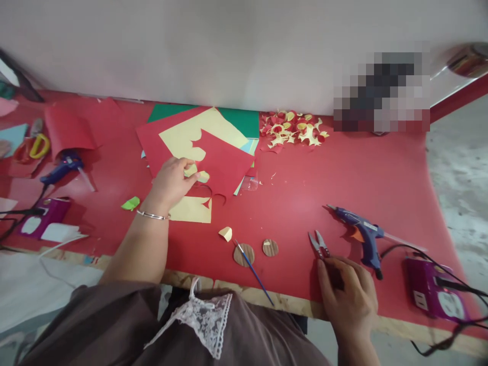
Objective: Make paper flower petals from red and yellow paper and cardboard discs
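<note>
My left hand (170, 184) is over the stacked paper, its thumb and fingers closed around pale yellow paper petals (203, 176). Beneath lie a red sheet (224, 162) with a scalloped cut edge and a larger cream sheet (179, 140). A cream paper strip (190, 209) lies just below the hand. At the table's front right, my right hand (348, 292) grips a pair of thread snips (319, 245), blades apart and pointing away from me; their handles are hidden in my fingers. A loose cream petal (225, 234) lies between the hands.
Two wood-grain discs (270, 247) lie near the front, a blue paintbrush (253, 272) across one. A glue gun (360, 231) with a corded purple box (434, 290) stands right. Paper scraps (293, 129) are heaped behind. Another glue gun (63, 168) and yellow-handled scissors (39, 146) lie left.
</note>
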`<action>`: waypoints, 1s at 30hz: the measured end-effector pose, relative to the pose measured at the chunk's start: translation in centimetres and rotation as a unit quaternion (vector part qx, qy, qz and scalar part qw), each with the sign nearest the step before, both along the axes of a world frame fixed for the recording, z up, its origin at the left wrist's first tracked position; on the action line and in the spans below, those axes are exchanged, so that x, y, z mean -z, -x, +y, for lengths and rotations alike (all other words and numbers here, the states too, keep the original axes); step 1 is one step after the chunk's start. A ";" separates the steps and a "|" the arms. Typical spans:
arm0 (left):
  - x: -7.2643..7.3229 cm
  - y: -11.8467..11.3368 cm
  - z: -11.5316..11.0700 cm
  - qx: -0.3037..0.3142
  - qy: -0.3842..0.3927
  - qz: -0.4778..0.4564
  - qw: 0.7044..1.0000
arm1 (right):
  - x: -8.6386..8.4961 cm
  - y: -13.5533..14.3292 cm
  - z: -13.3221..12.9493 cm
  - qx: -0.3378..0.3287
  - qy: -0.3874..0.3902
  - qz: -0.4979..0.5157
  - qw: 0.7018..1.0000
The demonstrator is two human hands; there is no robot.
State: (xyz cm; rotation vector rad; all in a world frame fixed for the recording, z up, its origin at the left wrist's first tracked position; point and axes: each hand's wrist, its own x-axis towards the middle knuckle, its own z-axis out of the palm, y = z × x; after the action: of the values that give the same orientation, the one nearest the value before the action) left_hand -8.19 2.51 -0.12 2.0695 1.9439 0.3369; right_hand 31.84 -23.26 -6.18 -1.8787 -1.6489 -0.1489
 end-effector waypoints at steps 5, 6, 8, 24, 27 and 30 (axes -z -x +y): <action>1.6 -0.3 2.3 -0.019 0.028 0.008 0.999 | 0.0 -0.2 0.2 0.025 -0.008 -0.035 0.999; 1.9 -0.4 2.8 -0.023 0.035 0.005 0.999 | -0.1 -0.2 0.3 0.026 -0.012 -0.042 0.999; 2.1 -0.7 3.4 -0.021 0.043 -0.004 0.999 | -0.6 0.4 0.4 0.027 -0.030 -0.049 0.998; -0.9 -4.1 -2.0 0.061 -0.032 -0.069 0.995 | -3.3 9.2 2.8 -0.284 0.143 -0.002 0.948; -1.9 -4.9 -4.1 0.136 -0.005 -0.094 0.986 | -3.4 9.0 3.1 -0.288 0.137 0.002 0.948; -2.7 -5.7 -6.6 0.224 0.059 -0.084 0.969 | -3.6 8.1 3.7 -0.267 0.112 0.005 0.957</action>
State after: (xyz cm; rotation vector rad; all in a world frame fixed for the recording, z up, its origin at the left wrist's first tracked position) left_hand -2.45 -4.07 2.63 2.2388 1.3186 0.2755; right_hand 23.74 -19.61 -2.62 -1.5072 -2.1738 0.2820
